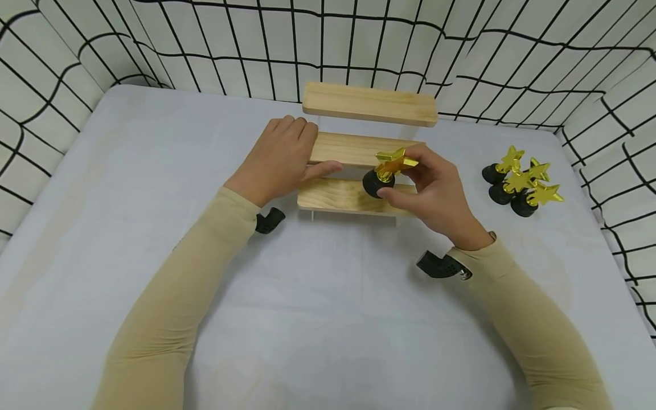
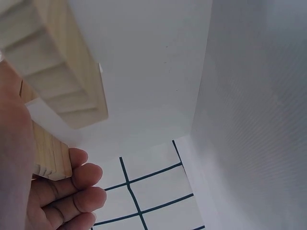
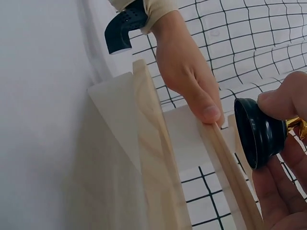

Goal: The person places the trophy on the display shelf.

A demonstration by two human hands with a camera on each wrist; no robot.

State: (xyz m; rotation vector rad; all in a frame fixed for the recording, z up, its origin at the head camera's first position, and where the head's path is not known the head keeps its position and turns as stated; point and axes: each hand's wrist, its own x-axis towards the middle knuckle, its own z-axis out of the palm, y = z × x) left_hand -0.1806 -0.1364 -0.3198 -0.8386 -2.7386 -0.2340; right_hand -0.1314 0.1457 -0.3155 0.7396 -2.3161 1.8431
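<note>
A three-tier wooden shelf stands on white side panels, with a top board [image 1: 369, 103], a middle board [image 1: 353, 149] and a lower board [image 1: 328, 196]. My left hand [image 1: 284, 156] grips the left end of the middle board, thumb along its front edge; the left wrist view shows fingers [image 2: 87, 199] curled round the board's end [image 2: 53, 160]. In my right hand [image 1: 442, 191] is a gold star trophy [image 1: 378, 183], pinched between thumb and fingers over the shelf's right half. Its round black base [image 3: 259, 132] tilts, underside showing in the right wrist view.
Several more gold star trophies [image 1: 519, 181] with black bases stand clustered to the shelf's right. A white cloth covers the table [image 1: 318, 319]. Black wire grid panels [image 1: 353, 42] rise behind and along both sides. Each wrist carries a black camera [image 1: 438, 265].
</note>
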